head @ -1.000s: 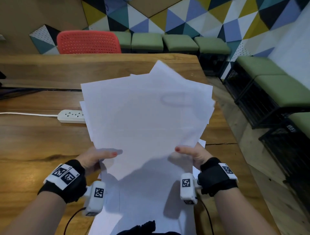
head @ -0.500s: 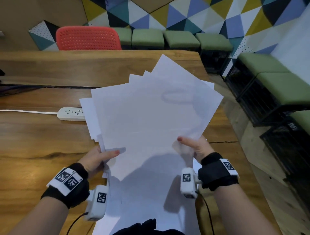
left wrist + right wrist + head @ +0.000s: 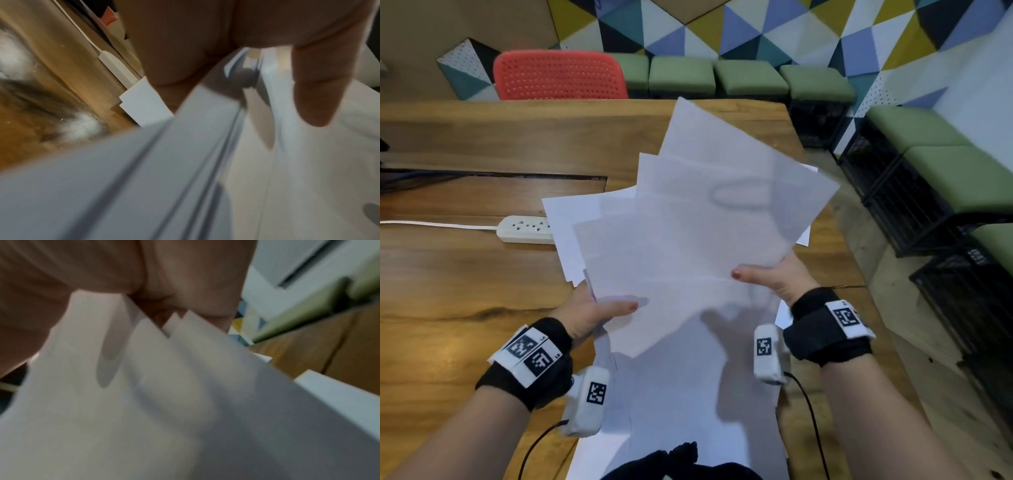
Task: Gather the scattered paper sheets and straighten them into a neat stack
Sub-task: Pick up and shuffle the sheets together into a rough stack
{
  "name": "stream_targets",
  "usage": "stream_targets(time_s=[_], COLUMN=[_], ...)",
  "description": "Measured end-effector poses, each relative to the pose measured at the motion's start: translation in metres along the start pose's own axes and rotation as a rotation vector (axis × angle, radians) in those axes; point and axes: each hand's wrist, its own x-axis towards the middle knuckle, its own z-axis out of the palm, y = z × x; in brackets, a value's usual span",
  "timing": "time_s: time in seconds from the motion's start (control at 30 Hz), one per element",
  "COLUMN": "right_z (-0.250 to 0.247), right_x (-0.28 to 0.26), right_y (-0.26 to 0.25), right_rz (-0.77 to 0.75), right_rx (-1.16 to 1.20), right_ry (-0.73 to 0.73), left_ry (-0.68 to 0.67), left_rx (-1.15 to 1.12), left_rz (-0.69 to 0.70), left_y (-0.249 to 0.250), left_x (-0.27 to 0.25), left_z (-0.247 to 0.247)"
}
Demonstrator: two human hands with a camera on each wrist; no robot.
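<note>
White paper sheets (image 3: 688, 222) fan unevenly above the table (image 3: 448, 274); our left hand (image 3: 589, 311) & right hand (image 3: 777, 277) each pinch the near edges, thumbs on top. Left wrist view shows staggered sheet edges; head view shows power strip (image 3: 524, 229) just left, more sheets (image 3: 688, 394) lying beneath.

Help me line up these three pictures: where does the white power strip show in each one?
Head: power strip lies on the wooden table at left centre, its right end hidden behind the held paper sheets.
Left wrist: power strip runs diagonally, upper centre-left, ending behind a sheet corner.
Right wrist: not in view.
Shared landmark: the paper sheets, held by both hands, show in all three.
</note>
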Motion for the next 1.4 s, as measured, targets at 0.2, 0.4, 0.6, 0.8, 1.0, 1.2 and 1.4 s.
stream_targets(time_s=[0.2,0.4,0.6,0.8,1.0,1.2,1.4], right_z=[-0.012,-0.006,-0.018,-0.003,0.013,0.023,0.028], right_x=[0.001,-0.024,-0.028,-0.034,-0.026,-0.031,-0.027], right_y=[0.029,0.083,0.079,0.067,0.051,0.059,0.052], right_rz=[0.059,0.230,0.286,0.162,0.142,0.144,0.199], right_rx=[0.110,0.220,0.149,0.148,0.220,0.120,-0.140], right_ry=[0.071,0.084,-0.007,0.006,-0.043,0.139,-0.035], left_ry=[0.086,0.256,0.368,0.222,0.075,0.069,0.200], left_rx=[-0.084,-0.319,-0.311,-0.219,-0.086,-0.180,-0.051], left_rz=[-0.038,-0.155,-0.250,-0.072,0.031,-0.040,-0.079], left_y=[-0.010,-0.013,-0.025,-0.025,-0.013,-0.020,-0.039], left_x=[-0.010,-0.006,-0.016,-0.029,-0.024,-0.024,-0.016], left_z=[-0.001,0.003,0.013,0.015,-0.004,-0.003,-0.002])
